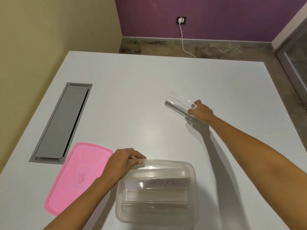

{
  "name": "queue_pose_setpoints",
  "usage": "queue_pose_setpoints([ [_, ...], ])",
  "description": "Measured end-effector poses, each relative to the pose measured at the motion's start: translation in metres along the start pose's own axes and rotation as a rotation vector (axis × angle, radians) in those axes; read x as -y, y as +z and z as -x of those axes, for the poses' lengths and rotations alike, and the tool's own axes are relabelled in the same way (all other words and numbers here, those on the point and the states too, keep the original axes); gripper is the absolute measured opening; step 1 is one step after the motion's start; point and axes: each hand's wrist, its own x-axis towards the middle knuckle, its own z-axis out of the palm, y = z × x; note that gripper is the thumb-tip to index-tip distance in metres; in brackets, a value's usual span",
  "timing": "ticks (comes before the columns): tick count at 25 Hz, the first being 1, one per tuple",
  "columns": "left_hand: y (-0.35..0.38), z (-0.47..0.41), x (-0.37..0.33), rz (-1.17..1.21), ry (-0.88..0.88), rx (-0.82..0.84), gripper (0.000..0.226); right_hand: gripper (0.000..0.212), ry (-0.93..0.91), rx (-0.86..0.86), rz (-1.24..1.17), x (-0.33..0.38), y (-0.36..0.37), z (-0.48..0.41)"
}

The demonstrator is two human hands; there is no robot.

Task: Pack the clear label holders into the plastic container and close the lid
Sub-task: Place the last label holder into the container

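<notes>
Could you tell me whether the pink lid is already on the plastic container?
No, the pink lid lies flat on the table, left of the open plastic container.

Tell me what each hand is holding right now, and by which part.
The right hand grips a clear label holder by its near end, out on the table. The left hand holds the plastic container at its far left rim.

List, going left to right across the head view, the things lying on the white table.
Grey cable hatch → pink lid → clear plastic container, steadied by the left hand → clear label holders, gripped by the right hand.
</notes>
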Motion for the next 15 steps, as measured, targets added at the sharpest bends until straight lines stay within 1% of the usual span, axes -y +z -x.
queue_pose_setpoints([
  [2,0.001,0.003,-0.001,-0.001,0.0,-0.023,0.009,0.061,-0.012,0.065,-0.09,-0.002,-0.004,0.021],
  [3,0.002,0.004,-0.002,-0.008,0.0,-0.039,0.009,0.066,-0.028,0.055,-0.125,-0.005,-0.006,0.033],
  [5,0.002,0.006,-0.004,-0.035,0.0,-0.062,0.01,0.063,-0.076,0.014,-0.196,-0.009,-0.006,0.055],
  [7,0.003,0.008,-0.006,-0.042,0.006,-0.057,0.017,0.048,-0.125,0.016,-0.344,-0.009,-0.004,0.078],
  [8,0.005,0.01,-0.008,-0.043,0.017,-0.053,0.023,0.038,-0.139,0.031,-0.424,-0.008,-0.003,0.09],
  [9,0.006,0.013,-0.01,-0.052,0.041,-0.061,0.031,0.033,-0.153,0.046,-0.487,-0.008,-0.002,0.103],
  [12,0.012,0.025,-0.02,-0.066,0.152,-0.148,0.059,0.051,-0.168,0.051,-0.588,-0.006,0.0,0.144],
  [15,0.013,0.035,-0.031,0.047,0.237,-0.231,0.077,0.053,-0.208,0.072,-0.597,-0.005,0.001,0.182],
])
